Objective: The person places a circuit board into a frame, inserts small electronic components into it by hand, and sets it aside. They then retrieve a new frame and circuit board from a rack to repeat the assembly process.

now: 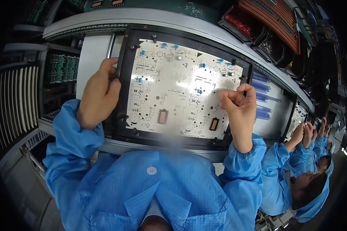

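Observation:
A white printed circuit board point(173, 98) lies in a black carrier frame point(162, 138) in front of me. Small blue capacitors point(200, 92), round can capacitors point(180, 58) and two black chips with orange-pink tops point(214, 124) sit on it. My left hand point(100, 94) is closed on the frame's left edge, a ring on one finger. Over the board's right side hovers my right hand point(240, 106), thumb and index finger pinched together. Whatever the pinch holds, if anything, is too small to make out.
Dark bins point(239, 23), one with red parts, stand beyond the rail point(142, 17). Clear blue-tinted tubes point(264, 90) lie right of the frame. Racks of green boards point(61, 68) are at the left. Co-workers in blue point(277, 161) sit along the line at right.

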`<state>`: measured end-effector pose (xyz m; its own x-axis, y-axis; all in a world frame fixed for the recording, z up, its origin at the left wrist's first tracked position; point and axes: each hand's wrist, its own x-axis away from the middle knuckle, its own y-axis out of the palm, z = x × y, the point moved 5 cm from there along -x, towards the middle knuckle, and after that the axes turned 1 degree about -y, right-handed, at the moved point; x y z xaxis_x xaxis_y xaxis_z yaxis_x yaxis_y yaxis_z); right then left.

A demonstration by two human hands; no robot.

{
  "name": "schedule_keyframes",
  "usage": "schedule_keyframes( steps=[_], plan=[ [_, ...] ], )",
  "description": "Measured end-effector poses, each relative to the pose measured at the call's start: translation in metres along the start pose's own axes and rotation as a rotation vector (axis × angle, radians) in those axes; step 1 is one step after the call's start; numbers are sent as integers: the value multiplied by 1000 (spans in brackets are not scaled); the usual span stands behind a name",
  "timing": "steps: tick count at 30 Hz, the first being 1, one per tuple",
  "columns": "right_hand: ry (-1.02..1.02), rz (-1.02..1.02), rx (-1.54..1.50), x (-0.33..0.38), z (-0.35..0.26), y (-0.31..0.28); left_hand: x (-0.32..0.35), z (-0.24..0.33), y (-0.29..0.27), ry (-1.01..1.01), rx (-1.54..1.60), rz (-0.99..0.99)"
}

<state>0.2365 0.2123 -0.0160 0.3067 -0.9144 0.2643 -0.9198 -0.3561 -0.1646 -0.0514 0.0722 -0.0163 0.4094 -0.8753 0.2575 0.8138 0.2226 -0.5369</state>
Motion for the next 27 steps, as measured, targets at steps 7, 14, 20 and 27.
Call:
schedule_keyframes(
  steps=[7, 14, 20, 27],
  plan=[
    [44, 80, 97, -1, 0, 4, -8, -23, 5, 8, 396, 42],
    [102, 61, 207, -9, -3, 2, -7, -32, -2, -18, 441, 10],
    [176, 36, 338, -15, -13, 3, -2, -31, -3, -40, 409, 6],
    [282, 7, 359, -21, -16, 8, 1, -35, -14, -19, 368, -9]
  ],
)
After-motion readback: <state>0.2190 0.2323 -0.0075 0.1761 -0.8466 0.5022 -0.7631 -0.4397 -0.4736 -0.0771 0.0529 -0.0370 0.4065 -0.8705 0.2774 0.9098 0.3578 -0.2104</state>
